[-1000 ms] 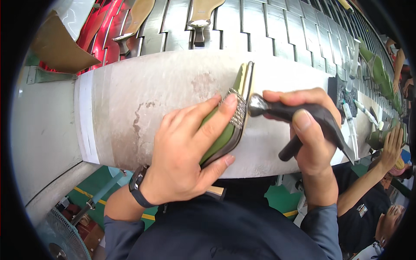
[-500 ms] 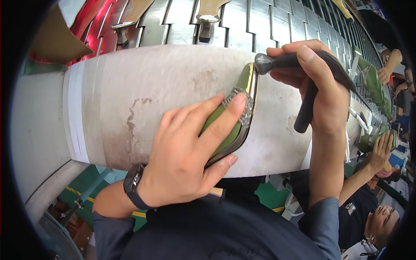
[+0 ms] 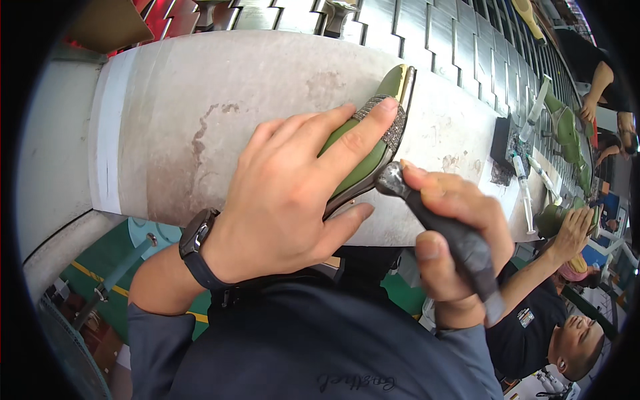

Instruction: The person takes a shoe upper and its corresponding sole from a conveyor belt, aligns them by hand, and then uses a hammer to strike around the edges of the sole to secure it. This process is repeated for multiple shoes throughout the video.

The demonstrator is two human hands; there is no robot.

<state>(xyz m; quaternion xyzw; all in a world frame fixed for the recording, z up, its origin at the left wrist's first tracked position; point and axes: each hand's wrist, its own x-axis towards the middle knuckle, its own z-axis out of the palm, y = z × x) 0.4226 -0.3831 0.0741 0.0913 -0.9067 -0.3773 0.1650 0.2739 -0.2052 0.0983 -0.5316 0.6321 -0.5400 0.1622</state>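
Observation:
On its side on the pale work surface [image 3: 267,73] lies a green shoe [image 3: 363,168] with a dark sole edge and a glittery strap. My left hand [image 3: 287,187] presses it down, index finger stretched over the strap, thumb by the sole. A dark hammer [image 3: 460,240] is in the closed fingers of my right hand [image 3: 487,210]. The hammer's rounded metal head is right beside the sole edge, below the strap. Whether it touches the sole I cannot tell.
Beyond the surface runs a slatted metal conveyor [image 3: 373,20]. To the right are syringes [image 3: 523,190] beside a dark block [image 3: 501,141]. More green shoes [image 3: 567,137] stand farther right, where a co-worker's hand [image 3: 575,230] holds one. A brown panel [image 3: 107,25] is at the upper left.
The hammer in my right hand has swung from the shoe's upper tip down to its lower sole edge. The shoe and my left hand appear slightly higher and farther right in view.

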